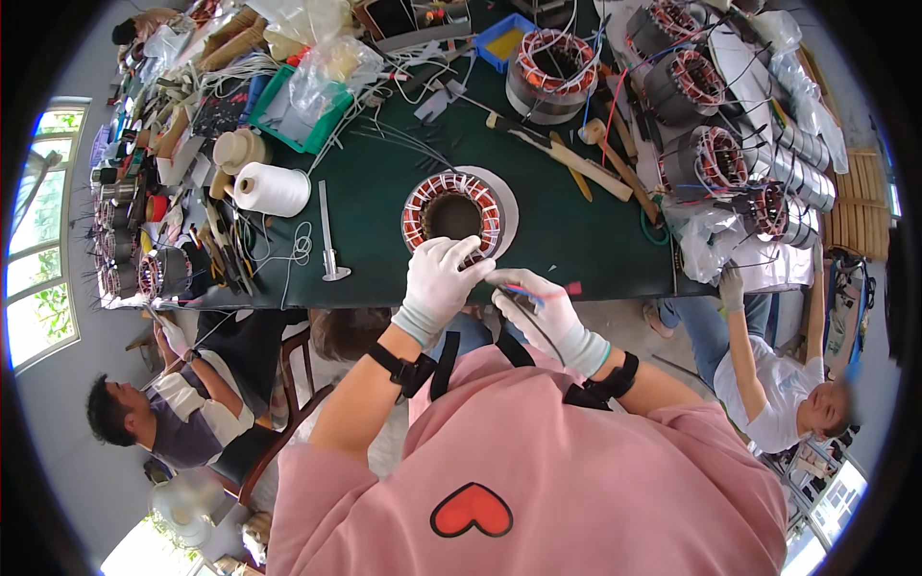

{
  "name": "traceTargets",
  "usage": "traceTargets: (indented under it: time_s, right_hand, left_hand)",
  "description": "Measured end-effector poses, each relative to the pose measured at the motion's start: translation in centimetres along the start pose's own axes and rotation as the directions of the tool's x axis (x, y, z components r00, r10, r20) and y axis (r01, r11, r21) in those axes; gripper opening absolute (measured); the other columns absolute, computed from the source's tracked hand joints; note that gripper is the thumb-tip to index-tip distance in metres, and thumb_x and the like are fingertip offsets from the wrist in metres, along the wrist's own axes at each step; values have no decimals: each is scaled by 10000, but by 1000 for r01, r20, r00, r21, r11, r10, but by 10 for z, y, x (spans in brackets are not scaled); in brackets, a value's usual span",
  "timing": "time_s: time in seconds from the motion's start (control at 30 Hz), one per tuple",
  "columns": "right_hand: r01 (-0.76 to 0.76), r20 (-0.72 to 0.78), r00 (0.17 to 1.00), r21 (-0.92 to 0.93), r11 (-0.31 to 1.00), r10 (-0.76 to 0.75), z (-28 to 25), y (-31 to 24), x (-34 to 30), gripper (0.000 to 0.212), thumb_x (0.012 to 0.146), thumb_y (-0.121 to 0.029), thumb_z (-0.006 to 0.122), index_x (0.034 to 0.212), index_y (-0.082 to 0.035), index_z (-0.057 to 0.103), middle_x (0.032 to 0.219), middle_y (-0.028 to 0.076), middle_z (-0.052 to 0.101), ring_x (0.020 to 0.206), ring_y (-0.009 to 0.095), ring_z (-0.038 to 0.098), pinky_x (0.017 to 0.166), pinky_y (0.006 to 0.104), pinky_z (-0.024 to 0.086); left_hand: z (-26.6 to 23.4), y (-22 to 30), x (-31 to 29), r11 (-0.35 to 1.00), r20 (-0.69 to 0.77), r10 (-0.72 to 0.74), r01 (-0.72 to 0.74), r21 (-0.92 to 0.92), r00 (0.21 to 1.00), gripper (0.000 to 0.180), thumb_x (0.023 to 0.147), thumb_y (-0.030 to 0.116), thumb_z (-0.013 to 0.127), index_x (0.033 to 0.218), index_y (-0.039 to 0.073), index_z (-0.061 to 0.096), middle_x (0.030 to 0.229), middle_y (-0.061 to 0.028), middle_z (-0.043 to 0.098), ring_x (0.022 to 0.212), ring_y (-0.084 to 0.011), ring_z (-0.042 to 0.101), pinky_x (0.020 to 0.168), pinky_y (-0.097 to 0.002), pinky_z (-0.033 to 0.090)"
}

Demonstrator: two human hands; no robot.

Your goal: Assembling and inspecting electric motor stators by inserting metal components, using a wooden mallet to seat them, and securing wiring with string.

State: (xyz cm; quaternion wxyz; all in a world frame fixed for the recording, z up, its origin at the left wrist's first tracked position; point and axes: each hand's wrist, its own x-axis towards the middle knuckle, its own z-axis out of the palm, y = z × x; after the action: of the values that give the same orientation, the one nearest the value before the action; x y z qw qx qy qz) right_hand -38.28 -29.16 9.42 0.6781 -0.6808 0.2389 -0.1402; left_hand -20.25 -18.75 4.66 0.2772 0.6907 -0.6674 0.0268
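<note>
A motor stator (504, 219) with a ring of copper windings laced in white cord lies on the green table in front of me, its bore facing up. My left hand (442, 283), in a white glove, is closed at the stator's near rim, fingers bent over the windings. Just right of it, my right hand (543, 312), also gloved, is closed around several thin lead wires (525, 291), with black, blue and red showing. A dark lead trails down from that hand toward my shirt. What lies between the fingertips is partly hidden.
Left on the table are a white thread spool (273, 189), a caliper (327, 235) and a green tray (300, 110). Another stator (552, 77) stands at the back beside a wooden mallet (595, 132). More stators line the right. Co-workers sit on both sides.
</note>
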Motion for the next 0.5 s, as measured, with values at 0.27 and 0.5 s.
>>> traceTargets:
  time_s: [0.27,0.5]
  right_hand:
    - [-226,-177,961,-55,973,213,-4,7,-71,471,966,1,563,1431,0,491,935,19,637,739,55,573,687,220,487]
    - [-293,-202,937,-9,956,285,3,-3,-108,393,980,-13,547,1373,-1,563,963,31,664,779,66,587,742,226,505]
  left_hand:
    - [3,3,-3,1000,-174,12,-10,15,985,170,793,183,758,941,139,688,1210,-29,638,1017,-260,616,902,-424,506]
    - [3,-2,-2,993,-179,116,-113,29,977,150,754,158,739,894,146,687,1129,0,658,914,-247,614,835,-397,514]
